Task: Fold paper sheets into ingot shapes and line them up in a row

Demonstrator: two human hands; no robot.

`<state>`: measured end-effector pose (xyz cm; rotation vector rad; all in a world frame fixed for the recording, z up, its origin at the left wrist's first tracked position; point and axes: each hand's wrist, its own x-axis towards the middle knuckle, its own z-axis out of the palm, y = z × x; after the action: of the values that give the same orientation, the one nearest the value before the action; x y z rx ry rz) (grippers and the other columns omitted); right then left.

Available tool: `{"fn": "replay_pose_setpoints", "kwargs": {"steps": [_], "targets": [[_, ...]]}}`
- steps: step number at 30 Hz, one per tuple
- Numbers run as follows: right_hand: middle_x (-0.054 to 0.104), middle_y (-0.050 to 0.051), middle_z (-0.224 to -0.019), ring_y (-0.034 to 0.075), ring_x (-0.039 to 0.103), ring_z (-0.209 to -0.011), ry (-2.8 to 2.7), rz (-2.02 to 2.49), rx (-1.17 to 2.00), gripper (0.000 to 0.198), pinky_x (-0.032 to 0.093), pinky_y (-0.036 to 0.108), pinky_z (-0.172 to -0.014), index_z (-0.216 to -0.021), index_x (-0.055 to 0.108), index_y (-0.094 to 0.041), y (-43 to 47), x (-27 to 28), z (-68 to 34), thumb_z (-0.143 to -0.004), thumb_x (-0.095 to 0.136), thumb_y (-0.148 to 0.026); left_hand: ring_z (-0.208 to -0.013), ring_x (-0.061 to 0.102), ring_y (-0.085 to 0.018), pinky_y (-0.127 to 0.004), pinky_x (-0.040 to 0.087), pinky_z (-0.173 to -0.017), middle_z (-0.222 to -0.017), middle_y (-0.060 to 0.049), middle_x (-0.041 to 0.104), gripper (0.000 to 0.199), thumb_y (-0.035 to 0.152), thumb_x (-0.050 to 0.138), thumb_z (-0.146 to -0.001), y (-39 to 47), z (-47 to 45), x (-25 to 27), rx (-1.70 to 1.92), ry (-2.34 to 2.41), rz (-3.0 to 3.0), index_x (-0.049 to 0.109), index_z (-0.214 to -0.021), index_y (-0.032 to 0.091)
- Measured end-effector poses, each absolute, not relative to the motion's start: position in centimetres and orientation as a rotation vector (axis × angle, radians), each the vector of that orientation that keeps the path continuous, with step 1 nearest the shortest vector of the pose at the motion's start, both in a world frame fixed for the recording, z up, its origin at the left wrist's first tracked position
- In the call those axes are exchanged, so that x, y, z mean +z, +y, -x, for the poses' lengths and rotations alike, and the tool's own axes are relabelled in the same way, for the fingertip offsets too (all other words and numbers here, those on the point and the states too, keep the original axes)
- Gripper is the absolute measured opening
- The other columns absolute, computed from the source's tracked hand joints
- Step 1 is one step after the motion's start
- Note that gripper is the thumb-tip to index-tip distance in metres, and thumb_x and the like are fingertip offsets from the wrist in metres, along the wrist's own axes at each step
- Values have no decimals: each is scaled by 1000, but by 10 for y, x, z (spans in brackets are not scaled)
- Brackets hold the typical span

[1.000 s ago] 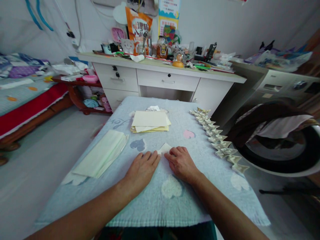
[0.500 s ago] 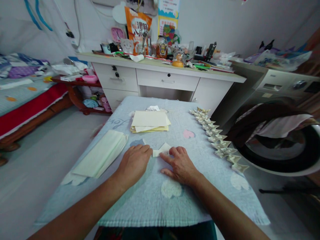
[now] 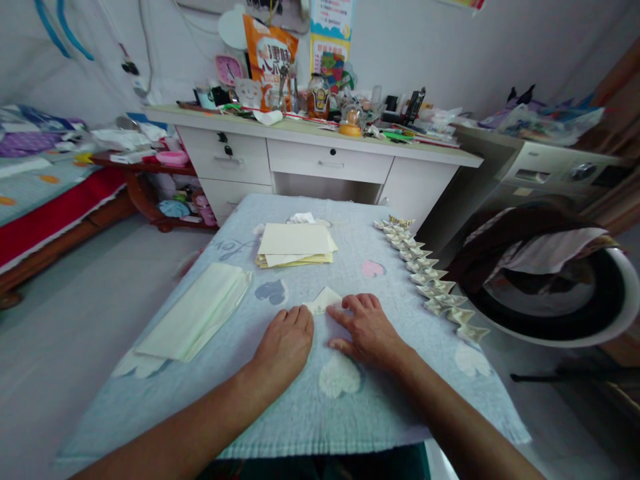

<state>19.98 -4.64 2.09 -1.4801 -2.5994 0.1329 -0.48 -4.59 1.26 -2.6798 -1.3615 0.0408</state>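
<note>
A small piece of folded white paper [image 3: 323, 301] with a pointed top lies on the cloth-covered table between my hands. My left hand [image 3: 286, 339] is closed at its left end, fingers together and the thumb hidden. My right hand [image 3: 369, 330] rests at the other end, its index fingertip touching the paper and its thumb held apart. Left of my hands lies a stack of long pale-green paper [image 3: 197, 312]. Beyond them sits a pile of cream paper sheets [image 3: 295, 240]. A row of several folded paper pieces [image 3: 433, 288] runs along the table's right side.
The table's blue cloth [image 3: 280, 413] carries heart patterns. A crumpled white tissue [image 3: 301, 218] lies behind the cream pile. Farther back stands a cluttered white desk [image 3: 330, 160]. On the right is a washing machine [image 3: 555, 173] with its door open; a bed [image 3: 55, 193] is at left.
My left hand has shifted slightly right and nearer to me, along the paper's lower left edge. The paper's left strip now looks turned up or covered. My right hand stays nearly still.
</note>
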Motion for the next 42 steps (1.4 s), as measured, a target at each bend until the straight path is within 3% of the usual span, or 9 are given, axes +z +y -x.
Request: {"fn": "replay_pose_setpoints", "kwargs": {"steps": [9,14,17,20,25,29,34,38,42], "targets": [[50,14,-131,34,40,-120,-2543,1652,68,67,22,56,-103,-138,48,-29,-65,20,-245,-84,45,-68,-97,57,-26,-38,44,-81,-112,-18,63,38,0,41,-82,-46,2,11,89,-1346,2676,61,-114,7],[51,15,-132,33,42,-121,-2478,1661,150,61,31,51,-101,-134,52,-26,-66,20,-254,-85,49,-62,-99,57,-26,-38,44,-81,-110,-16,63,35,1,41,-83,-43,5,14,76,-1372,2712,62,-111,8],[58,13,-120,27,51,-111,-2409,1622,337,43,38,44,-96,-119,63,-22,-55,28,-255,-91,48,-51,-94,59,-25,-39,44,-80,-99,-12,65,28,4,41,-85,-37,5,24,40,-1418,2764,65,-98,12],[61,11,-109,22,56,-100,-2283,1611,426,28,42,36,-91,-111,64,-17,-40,39,-245,-91,51,-32,-87,60,-24,-39,43,-79,-86,-8,65,22,9,44,-86,-29,-1,37,-19,-1438,2791,65,-84,16],[60,8,-98,20,55,-93,-2256,1691,395,25,42,31,-87,-98,62,-16,-18,47,-217,-77,52,-7,-98,56,-24,-37,44,-82,-99,-6,61,13,25,59,-83,-18,-18,36,-275,-1430,2846,62,-95,21],[57,8,-99,22,52,-94,-2320,1686,395,32,40,34,-86,-100,59,-16,-9,35,-211,-69,58,-9,-100,55,-22,-36,44,-86,-102,-4,60,13,25,60,-84,-13,-20,16,-410,-1405,2910,62,-97,22],[55,8,-102,21,49,-95,-2176,1701,410,32,37,35,-88,-103,59,-16,-6,14,-218,-72,58,-11,-104,53,-21,-36,43,-90,-106,-5,61,16,24,56,-88,-7,-14,-3,-579,-1377,2968,62,-102,23],[55,6,-103,22,47,-96,-2124,1716,457,19,35,36,-86,-95,62,-20,-8,8,-222,-76,62,-20,-104,52,-21,-36,42,-91,-107,-4,60,26,23,63,-83,0,-14,-8,-750,-1458,2975,59,-109,22],[55,4,-102,21,47,-97,-2067,1646,507,13,35,35,-87,-90,61,-21,-8,6,-224,-77,63,-20,-100,50,-22,-36,42,-89,-103,-4,58,23,24,66,-79,5,-15,-12,-792,-1516,2973,59,-101,21]]}}
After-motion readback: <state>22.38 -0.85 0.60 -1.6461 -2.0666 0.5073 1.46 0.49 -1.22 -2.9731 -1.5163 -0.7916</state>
